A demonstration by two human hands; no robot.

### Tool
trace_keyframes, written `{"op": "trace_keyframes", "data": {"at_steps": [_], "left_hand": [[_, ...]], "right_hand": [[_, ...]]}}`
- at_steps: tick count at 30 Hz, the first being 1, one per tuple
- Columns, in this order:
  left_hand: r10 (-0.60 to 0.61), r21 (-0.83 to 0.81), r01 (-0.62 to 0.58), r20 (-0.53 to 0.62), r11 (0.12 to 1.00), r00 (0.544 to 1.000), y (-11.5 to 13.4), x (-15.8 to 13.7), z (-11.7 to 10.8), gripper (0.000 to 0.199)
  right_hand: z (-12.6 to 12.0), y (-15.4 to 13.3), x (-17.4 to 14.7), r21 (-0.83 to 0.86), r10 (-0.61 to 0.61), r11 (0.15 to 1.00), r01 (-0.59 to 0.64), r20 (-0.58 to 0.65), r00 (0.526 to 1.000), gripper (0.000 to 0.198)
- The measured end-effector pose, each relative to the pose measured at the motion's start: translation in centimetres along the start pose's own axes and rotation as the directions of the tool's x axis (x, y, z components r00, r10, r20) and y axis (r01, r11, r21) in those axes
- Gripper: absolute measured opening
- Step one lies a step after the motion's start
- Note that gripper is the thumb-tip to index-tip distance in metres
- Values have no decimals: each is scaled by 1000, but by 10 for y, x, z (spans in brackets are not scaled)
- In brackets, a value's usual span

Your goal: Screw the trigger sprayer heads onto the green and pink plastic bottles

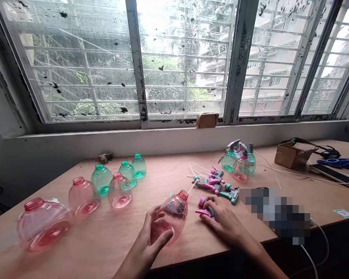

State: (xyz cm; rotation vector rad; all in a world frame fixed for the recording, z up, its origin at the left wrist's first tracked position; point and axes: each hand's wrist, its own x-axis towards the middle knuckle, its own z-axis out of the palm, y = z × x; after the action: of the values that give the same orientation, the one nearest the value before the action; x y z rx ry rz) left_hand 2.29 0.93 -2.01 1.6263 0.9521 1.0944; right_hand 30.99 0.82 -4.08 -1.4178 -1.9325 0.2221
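Observation:
My left hand (pixel 154 236) is wrapped round a clear pink spray bottle (pixel 177 217), tilted so its uncapped neck leans to the right. My right hand (pixel 221 217) is closed over a pink and grey trigger spray head (pixel 207 209) on the table, just right of the bottle; its fingers partly hide the head. Beyond it lies a pile of loose spray heads (pixel 213 182) in pink, green and grey, some with thin white tubes. On the left stand open bottles, among them a pink bottle (pixel 43 224) and a green bottle (pixel 101 180).
Bottles with spray heads fitted (pixel 241 168) stand together at the back right. Farther right are a cardboard box (pixel 289 155), blue scissors (pixel 339 163), a dark phone (pixel 334 175) and a white cable. A blurred-out object (pixel 279 213) lies near the front edge. Windows line the back.

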Motion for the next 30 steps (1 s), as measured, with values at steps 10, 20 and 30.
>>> {"op": "trace_keyframes", "data": {"at_steps": [10, 20, 30], "left_hand": [[-62, -48, 51, -259, 998, 964, -4, 5, 3, 80], [58, -152, -138, -443, 979, 895, 8, 5, -1, 54], [-22, -208, -82, -455, 975, 890, 7, 8, -7, 58]], "right_hand": [[1, 5, -3, 53, -32, 998, 35, -70, 997, 4], [1, 6, -7, 72, -36, 996, 48, -156, 987, 30], [0, 5, -7, 54, -93, 994, 98, -99, 991, 68]]}}
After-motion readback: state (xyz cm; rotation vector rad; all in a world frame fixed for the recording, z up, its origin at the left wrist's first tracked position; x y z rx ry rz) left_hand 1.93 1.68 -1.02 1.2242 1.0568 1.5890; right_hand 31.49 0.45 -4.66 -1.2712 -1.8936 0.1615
